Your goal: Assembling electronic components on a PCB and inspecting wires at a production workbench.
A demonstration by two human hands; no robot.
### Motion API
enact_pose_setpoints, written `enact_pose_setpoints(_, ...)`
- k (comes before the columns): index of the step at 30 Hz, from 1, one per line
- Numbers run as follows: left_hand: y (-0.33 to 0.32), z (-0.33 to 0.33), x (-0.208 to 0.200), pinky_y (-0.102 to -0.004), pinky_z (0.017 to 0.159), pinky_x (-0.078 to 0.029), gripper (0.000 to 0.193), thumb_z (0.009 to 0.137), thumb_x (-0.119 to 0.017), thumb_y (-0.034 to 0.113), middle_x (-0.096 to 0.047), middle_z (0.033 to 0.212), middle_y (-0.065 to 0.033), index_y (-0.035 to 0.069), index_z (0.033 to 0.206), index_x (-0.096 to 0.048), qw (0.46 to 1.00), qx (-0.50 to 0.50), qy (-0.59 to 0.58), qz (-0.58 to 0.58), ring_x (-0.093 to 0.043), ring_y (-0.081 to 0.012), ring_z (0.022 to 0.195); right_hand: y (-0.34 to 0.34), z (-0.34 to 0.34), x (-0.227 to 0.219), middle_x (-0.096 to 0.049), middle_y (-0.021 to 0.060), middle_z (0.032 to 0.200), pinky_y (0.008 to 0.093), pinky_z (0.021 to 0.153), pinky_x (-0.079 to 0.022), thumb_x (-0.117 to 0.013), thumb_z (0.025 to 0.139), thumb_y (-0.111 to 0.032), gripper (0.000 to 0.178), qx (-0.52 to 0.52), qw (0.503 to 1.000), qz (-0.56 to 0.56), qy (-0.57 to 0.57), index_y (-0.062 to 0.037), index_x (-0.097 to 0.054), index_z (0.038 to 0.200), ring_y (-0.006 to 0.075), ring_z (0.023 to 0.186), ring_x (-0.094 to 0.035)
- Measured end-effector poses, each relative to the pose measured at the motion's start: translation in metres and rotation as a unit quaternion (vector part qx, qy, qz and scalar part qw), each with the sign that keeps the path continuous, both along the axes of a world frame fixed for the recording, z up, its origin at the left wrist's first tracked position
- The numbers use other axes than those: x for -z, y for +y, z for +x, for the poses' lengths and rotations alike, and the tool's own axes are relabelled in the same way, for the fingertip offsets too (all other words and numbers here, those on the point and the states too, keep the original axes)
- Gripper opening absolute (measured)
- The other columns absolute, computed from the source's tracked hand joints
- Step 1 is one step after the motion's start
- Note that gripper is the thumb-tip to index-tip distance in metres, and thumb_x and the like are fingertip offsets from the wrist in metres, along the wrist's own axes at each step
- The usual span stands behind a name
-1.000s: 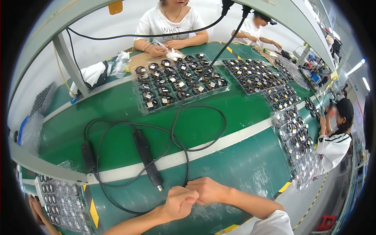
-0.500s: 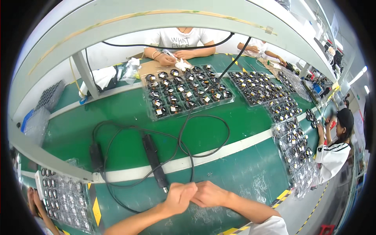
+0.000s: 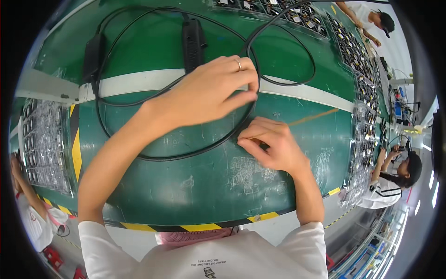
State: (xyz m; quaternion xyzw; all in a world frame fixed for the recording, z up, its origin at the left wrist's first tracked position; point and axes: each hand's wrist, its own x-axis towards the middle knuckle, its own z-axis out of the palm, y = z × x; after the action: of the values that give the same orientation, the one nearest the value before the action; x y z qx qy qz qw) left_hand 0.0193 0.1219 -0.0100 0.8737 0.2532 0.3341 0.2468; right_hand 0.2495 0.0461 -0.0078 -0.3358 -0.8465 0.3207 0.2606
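My left hand [image 3: 213,90], with a ring on one finger, is raised over the bench with its fingers curled in. Its thumb and fingertips come close together beside a black cable [image 3: 232,130]; what they pinch, if anything, cannot be made out. Lower and to the right, my right hand [image 3: 274,143] is closed in a pinch on a thin tan strip [image 3: 316,117], which sticks out past the knuckles toward the right. Partly hidden behind my left hand lies a black electric screwdriver [image 3: 193,44]; its tip is out of sight.
A black inline box [image 3: 94,56] on the cable lies at the upper left. Clear plastic trays of small black parts [image 3: 297,16] stand at the back, along the right [image 3: 364,135] and at the left [image 3: 44,144]. A person [image 3: 395,179] works at the right, another [image 3: 35,218] at the left.
My view has tilted down toward my body. My hands, together before, have come apart: the left is up over the screwdriver and cable, the right holds the tan strip, which now shows.
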Motion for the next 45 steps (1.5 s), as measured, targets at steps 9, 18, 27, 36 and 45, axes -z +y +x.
enact_pose_setpoints(9, -0.008, 0.004, 0.018, -0.0375, 0.088, -0.052, 0.012, 0.094, -0.066, 0.017, -0.064, 0.091, -0.0055, 0.005, 0.092, -0.065, 0.988, -0.046, 0.045, 0.144, -0.063, -0.0245, 0.090, -0.011, 0.012, 0.006, -0.071, 0.0085, 0.075, 0.0307, 0.055, -0.047, -0.077, 0.085, 0.004, 0.007, 0.038, 0.993, -0.105, 0.025, 0.0023, -0.073, 0.090, 0.0194, 0.067, -0.063)
enact_pose_setpoints(18, -0.006, 0.001, 0.020, -0.0406, 0.082, -0.052, 0.012, 0.090, -0.070, 0.011, -0.062, 0.086, -0.0079, 0.005, 0.089, -0.061, 0.994, -0.050, 0.020, 0.093, -0.060, -0.0297, 0.085, -0.011, 0.014, 0.006, -0.068, 0.0092, 0.071, 0.0313, 0.055, -0.045, -0.073, 0.088, 0.005, 0.005, 0.051, 0.987, -0.042, 0.146, 0.0028, -0.069, 0.087, 0.0189, 0.058, -0.060)
enact_pose_setpoints(27, -0.008, 0.000, 0.022, -0.0396, 0.084, -0.053, 0.013, 0.092, -0.066, 0.014, -0.065, 0.082, -0.0065, 0.005, 0.084, -0.062, 0.993, -0.068, 0.026, 0.092, -0.062, -0.0275, 0.084, 0.004, 0.022, 0.012, -0.068, 0.0108, 0.072, 0.0324, 0.055, -0.045, -0.072, 0.089, 0.005, 0.003, 0.002, 0.984, -0.174, 0.034, 0.0044, -0.070, 0.088, 0.0208, 0.065, -0.062)
enact_pose_setpoints(36, -0.003, 0.011, 0.004, -0.0445, 0.082, -0.050, 0.011, 0.085, -0.070, 0.008, -0.059, 0.086, -0.0129, 0.003, 0.087, -0.060, 0.996, -0.049, 0.013, 0.077, -0.058, -0.0343, 0.086, 0.004, 0.026, 0.004, -0.066, 0.0130, 0.081, 0.0411, 0.063, -0.049, -0.074, 0.091, -0.002, 0.007, -0.033, 0.995, -0.086, 0.049, 0.0004, -0.067, 0.089, 0.0313, 0.071, -0.064)
enact_pose_setpoints(45, -0.018, 0.007, -0.010, -0.0452, 0.078, -0.046, 0.007, 0.084, -0.067, -0.001, -0.061, 0.087, -0.0175, 0.001, 0.086, -0.060, 1.000, -0.029, -0.002, -0.002, -0.058, -0.0392, 0.086, -0.015, 0.019, -0.002, -0.059, 0.0125, 0.078, 0.0471, 0.065, -0.049, -0.068, 0.096, -0.019, 0.023, -0.059, 0.997, 0.055, 0.002, -0.0043, -0.057, 0.082, 0.0355, 0.075, -0.062)
